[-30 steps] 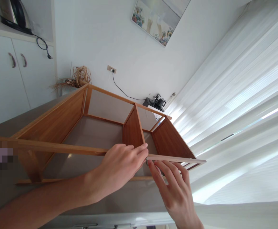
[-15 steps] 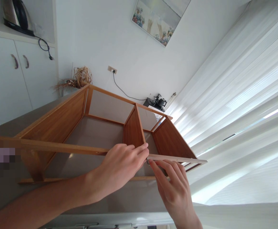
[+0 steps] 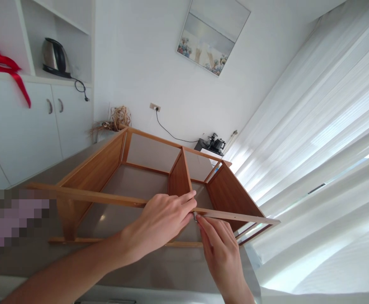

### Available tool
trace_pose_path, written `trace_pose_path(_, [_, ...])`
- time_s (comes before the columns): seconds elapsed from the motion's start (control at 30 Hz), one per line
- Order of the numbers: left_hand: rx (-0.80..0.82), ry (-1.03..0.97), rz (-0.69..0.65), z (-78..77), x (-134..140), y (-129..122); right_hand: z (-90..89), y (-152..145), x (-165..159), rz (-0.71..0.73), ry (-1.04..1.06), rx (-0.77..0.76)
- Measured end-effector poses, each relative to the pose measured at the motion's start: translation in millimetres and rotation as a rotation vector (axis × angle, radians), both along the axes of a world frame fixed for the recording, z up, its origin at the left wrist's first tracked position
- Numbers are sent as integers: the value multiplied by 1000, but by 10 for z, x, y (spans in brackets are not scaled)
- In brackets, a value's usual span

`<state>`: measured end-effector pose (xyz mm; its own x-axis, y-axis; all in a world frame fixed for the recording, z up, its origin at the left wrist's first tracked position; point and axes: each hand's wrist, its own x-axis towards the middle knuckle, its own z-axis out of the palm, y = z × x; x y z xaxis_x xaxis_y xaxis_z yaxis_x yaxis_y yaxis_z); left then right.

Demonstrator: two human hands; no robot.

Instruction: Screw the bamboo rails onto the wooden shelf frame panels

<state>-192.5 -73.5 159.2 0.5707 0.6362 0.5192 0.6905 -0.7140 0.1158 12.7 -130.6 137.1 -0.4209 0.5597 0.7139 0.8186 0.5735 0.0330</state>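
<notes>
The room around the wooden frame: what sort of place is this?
Probably a room in a home, though a small office lounge can't be ruled out. A kettle stands on a shelf, a picture hangs on the wall, and white curtains run down one side.

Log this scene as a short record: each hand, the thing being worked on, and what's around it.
Left hand: on the front rail of the wooden frame, fingers by the middle board
Right hand: just below the same rail, fingertips pinching a small metal piece; its exact kind is unclear
Left hand position: beside the right
Frame: two end boards, one board between them
Surface: grey, under the frame
Back left: kettle on a shelf
Back wall: hanging picture
Right side: white curtain
</notes>
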Motion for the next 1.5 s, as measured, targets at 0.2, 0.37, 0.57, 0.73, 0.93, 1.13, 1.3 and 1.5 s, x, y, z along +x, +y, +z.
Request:
trace_pose_path(0.2, [-60,31,17,124,-9,-40,-13,-41,32,2,38,35])
trace_pose_path(0.37, [-53,58,30,140,-12,-43,-66,-15,42,9,33,55])
trace_pose_path(0.57, [-43,85,7,134,-26,-55,-73,8,31,9,15,77])
trace_pose_path(0.73, [-26,71,10,118,-24,-59,-34,-7,30,0,-25,99])
trace_pose_path(0.93, [-15,57,3,91,-24,-48,30,-36,7,-49,-61,78])
trace_pose_path(1.13, [-21,64,1,91,-25,-49,-42,-3,1,-19,57,3])
trace_pose_path(1.3, [16,129,-8,160,-33,-46,-131,32,-11,12,168,-95])
trace_pose_path(1.5, [-58,88,-32,186,-50,-2,-183,-14,-29,9,132,2])
